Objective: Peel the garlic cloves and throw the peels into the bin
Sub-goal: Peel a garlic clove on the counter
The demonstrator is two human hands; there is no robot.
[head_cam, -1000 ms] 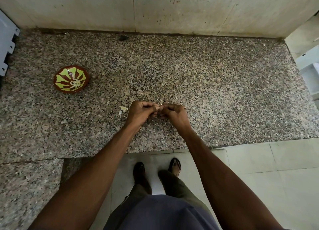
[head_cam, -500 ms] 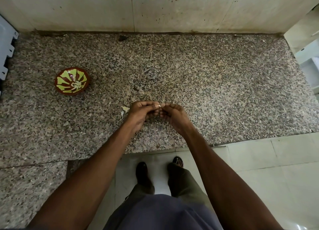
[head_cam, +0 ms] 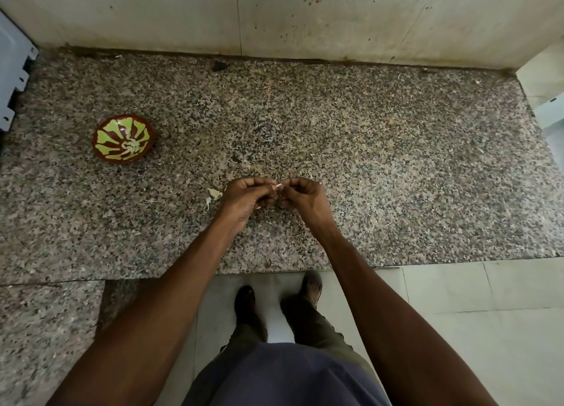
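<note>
My left hand and my right hand meet fingertip to fingertip above the speckled granite counter. Between them they pinch a small pale garlic clove, of which only a sliver shows. A few loose pale peel scraps lie on the counter just left of my left hand. A brown bowl with a green and white petal pattern stands at the left of the counter, well apart from both hands. No bin shows in this view.
A stained wall closes the back of the counter. A pale blue-grey object juts in at the far left edge, and a white fitting sits at the right. The counter's front edge runs above my feet on pale floor tiles.
Both hands stay together on the clove; the fingertips have shifted slightly and a bit more of the pale clove shows between them. The bowl and scraps have not moved.
</note>
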